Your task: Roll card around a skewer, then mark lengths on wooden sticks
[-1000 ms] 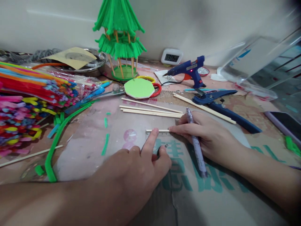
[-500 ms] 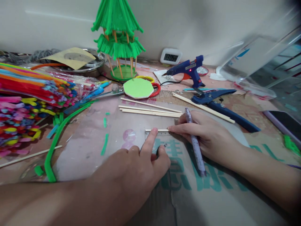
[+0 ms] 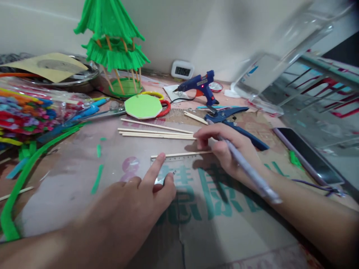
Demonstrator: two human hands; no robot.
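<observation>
My left hand (image 3: 126,209) rests on the cardboard (image 3: 196,235), its index finger stretched out and pressing near the left end of a thin wooden stick (image 3: 182,153). That stick lies along a clear ruler (image 3: 185,157); the hand's thumb is apart from the finger. In my right hand (image 3: 232,149) a pale purple pen (image 3: 249,170) is held, its back end slanting toward the wrist and its tip hidden. The right fingers hover around the stick's right end, which they partly cover. Just behind lie several more wooden sticks (image 3: 157,133).
At the back stand a green pagoda-like model (image 3: 112,52), a white digital clock (image 3: 182,70) and a blue glue gun (image 3: 196,84). A green octagon (image 3: 143,106) lies over scissors (image 3: 165,107). Blue cutters (image 3: 241,127) and a phone (image 3: 308,155) are right; pipe cleaners (image 3: 25,119) left.
My right hand has lifted from the stick's middle and moved toward its right end, uncovering more of it. The pen has tipped lower. The view has shifted rightward; my left finger stays on the stick.
</observation>
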